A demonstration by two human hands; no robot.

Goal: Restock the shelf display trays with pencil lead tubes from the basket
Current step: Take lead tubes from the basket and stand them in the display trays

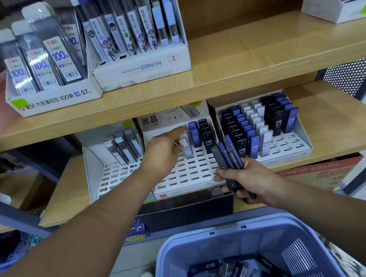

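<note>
Conan display box (141,69) sits up above the left hand (165,149). There's a brown carton (321,172) with red print just right of the right hand (244,177), and a black perforated panel (351,74) higher up.

Upper shelf board (175,102) close above fingers of left hand (165,149); HB 0.5 tubes (196,137) stand just right of fingertips; empty slots of middle tray (190,172) open below them.

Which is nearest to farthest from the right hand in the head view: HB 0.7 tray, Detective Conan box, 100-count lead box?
1. HB 0.7 tray: lower shelf, just behind the right hand, which grips lead tubes.
2. Detective Conan box: upper shelf, up and to the left.
3. 100-count lead box: upper shelf, farthest left.
</note>
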